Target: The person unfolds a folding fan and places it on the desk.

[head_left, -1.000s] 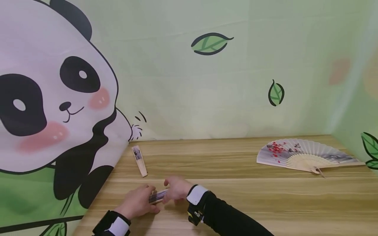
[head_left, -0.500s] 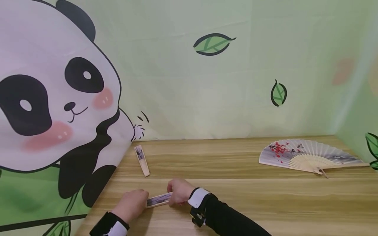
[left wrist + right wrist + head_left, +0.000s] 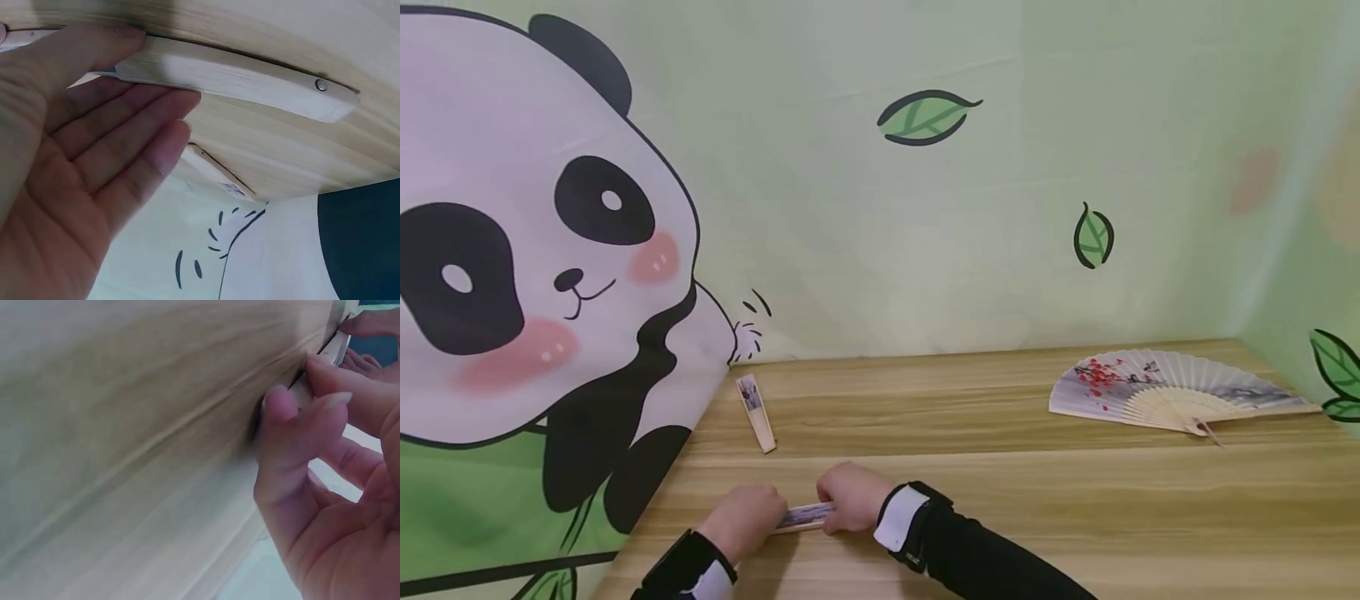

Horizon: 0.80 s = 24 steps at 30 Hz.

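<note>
A folded hand fan (image 3: 805, 517) lies sideways low over the table, its printed strip showing between my two hands. My left hand (image 3: 747, 518) pinches its left part between thumb and fingers. In the left wrist view, the fan's pale wooden guard (image 3: 244, 78) with its metal rivet sticks out past my left thumb. My right hand (image 3: 855, 497) pinches the other end, with thumb and bent fingertips on it in the right wrist view. My right fingers (image 3: 297, 434) cover that end.
A second folded fan (image 3: 756, 413) lies at the back left of the wooden table (image 3: 970, 500). An opened fan (image 3: 1180, 392) with red blossoms lies at the back right. A panda-printed cloth (image 3: 647, 350) stands along the left and back.
My left fingers have changed their grip on the folded fan, from spread round its end to pinching further along. The head view has shifted slightly. The other fans stay where they were.
</note>
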Motion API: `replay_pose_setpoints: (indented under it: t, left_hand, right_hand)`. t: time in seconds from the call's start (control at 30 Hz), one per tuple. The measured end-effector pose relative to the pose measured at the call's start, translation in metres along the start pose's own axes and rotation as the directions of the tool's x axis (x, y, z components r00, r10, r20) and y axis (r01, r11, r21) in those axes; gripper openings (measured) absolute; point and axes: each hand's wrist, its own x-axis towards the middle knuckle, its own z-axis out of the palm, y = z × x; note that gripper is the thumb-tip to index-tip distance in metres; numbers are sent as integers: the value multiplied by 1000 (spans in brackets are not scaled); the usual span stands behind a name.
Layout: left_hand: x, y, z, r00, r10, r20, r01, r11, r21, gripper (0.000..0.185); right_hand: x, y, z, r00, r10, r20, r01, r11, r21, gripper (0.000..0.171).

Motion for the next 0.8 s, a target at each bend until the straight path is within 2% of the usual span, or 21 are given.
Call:
replay_pose_setpoints:
  t: [0.1, 0.2, 0.33, 0.43, 0.57, 0.63, 0.7, 0.77, 0.8]
  left_hand:
    - [3, 1, -3, 999, 43, -11, -43, 999, 23, 21]
    - [5, 1, -3, 999, 51, -9, -51, 999, 4, 23]
    - [6, -2, -2, 999, 44, 27, -41, 994, -102, 26]
    - [8, -4, -3, 998, 50, 42, -41, 979, -198, 27]
    - [16, -8, -9, 998, 60, -1, -57, 954, -293, 23]
    - [23, -9, -14, 998, 61, -34, -69, 937, -341, 19]
    - [30, -8, -19, 995, 66, -68, -87, 922, -377, 17]
    - [37, -6, -23, 993, 71, -90, -103, 899, -426, 15]
    - [40, -4, -25, 993, 68, -92, -103, 886, -452, 14]
  right_hand:
    - [0, 0, 1, 999, -30, -16, 29, 994, -105, 26]
    - [-3, 2, 2, 999, -22, -32, 17, 989, -148, 24]
    - [-10, 5, 3, 999, -24, -44, 17, 989, -146, 20]
    - [-15, 13, -1, 995, -78, -57, 70, 990, -122, 15]
    - [-19, 35, -13, 975, -179, -136, 167, 982, -89, 15]
    - [-22, 47, -21, 962, -190, -195, 184, 982, -46, 22]
    - [-27, 56, -28, 954, -161, -253, 175, 984, 36, 33]
    - [-33, 63, -35, 949, -97, -301, 152, 975, 163, 45]
    - [-36, 65, -37, 948, -51, -313, 137, 956, 259, 50]
